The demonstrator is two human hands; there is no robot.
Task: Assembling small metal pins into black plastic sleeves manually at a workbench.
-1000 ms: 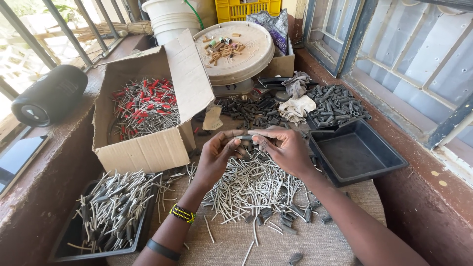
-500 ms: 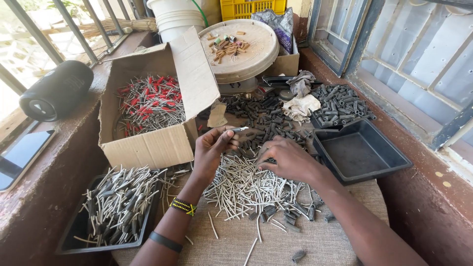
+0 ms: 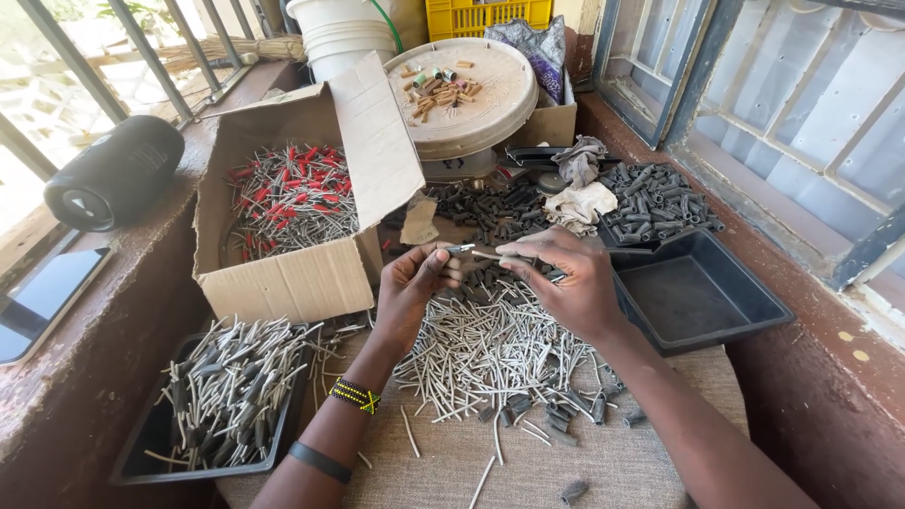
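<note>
Your left hand (image 3: 415, 283) pinches a small dark sleeve (image 3: 459, 250) between closed fingertips, above the pale rod pile (image 3: 490, 344) at the desk's middle. Your right hand (image 3: 566, 283), fingers closed, grips a thin pale rod (image 3: 490, 255) whose tip meets the sleeve.

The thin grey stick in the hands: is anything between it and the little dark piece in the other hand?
Nothing visible. The right hand holds the thin grey stick pointing at the small dark piece pinched by the left hand; their tips nearly meet above the pile of sticks.

thin pale rod (image 3: 487, 254) | level | pinched over rod heap (image 3: 490, 349)
</note>
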